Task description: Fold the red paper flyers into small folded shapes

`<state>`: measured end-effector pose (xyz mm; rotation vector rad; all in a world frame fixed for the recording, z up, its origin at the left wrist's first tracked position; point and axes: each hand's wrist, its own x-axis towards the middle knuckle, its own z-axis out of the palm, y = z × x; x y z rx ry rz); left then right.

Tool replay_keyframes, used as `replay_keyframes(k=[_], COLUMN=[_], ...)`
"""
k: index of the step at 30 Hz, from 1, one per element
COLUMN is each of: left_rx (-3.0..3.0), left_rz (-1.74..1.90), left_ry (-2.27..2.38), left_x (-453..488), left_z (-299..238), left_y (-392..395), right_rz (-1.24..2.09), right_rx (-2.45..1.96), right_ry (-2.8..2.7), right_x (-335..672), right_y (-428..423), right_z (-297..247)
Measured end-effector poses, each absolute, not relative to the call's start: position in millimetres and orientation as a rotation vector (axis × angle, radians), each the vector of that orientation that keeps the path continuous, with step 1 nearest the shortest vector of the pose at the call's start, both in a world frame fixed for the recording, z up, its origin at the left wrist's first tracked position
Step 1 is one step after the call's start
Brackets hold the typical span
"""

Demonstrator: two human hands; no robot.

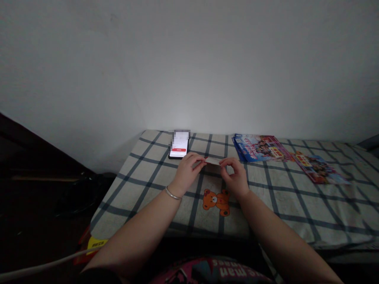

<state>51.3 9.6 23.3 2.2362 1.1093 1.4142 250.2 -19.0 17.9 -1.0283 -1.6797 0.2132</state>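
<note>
Between my two hands is a small folded piece of paper [212, 161], pale on top, held just above the checked tablecloth. My left hand [189, 167] pinches its left end, where a bit of red shows at the fingertips. At the other end, the thumb and fingers of my right hand [236, 175] close on its edge. What is printed on the paper is too small and dim to read. A lit phone [179, 145] lies just beyond my left hand. Below the paper, an orange teddy bear picture [216, 201] is on the cloth.
Colourful printed leaflets [260, 148] lie in a stack at the back right, with another leaflet [321, 167] beside them. A wall stands directly behind the table [142, 165]. Left of the table are a black bag [85, 191] and a white cable [50, 269].
</note>
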Motion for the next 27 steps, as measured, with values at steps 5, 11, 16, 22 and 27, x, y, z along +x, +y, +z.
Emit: replay_keyframes(k=[5,11,16,22,27], left_rx=[2.215,2.227,2.233,2.155,2.122], left_rz=[1.462,1.499,1.505,1.45,1.414], left_ry=[1.082,1.043,1.052,1.01,1.007], left_x=[51.2,50.3,50.2,52.8,52.6], left_z=[21.9,18.4,16.7,17.9,19.9], left_y=[9.5,10.4,11.2,10.1,9.6], right_rz=[0.224,0.222,0.203,0.179,0.167], right_rx=[-1.026,-1.049,-1.056,-1.055,-1.031], right_ry=[-1.688,-1.682,-1.695,-1.702,-1.689], right_x=[249.7,250.9,251.3,251.9,251.2], right_y=[-18.7,-16.1,-15.3,-15.5,-16.1], right_z=[17.3,13.8,13.6,13.9,14.8])
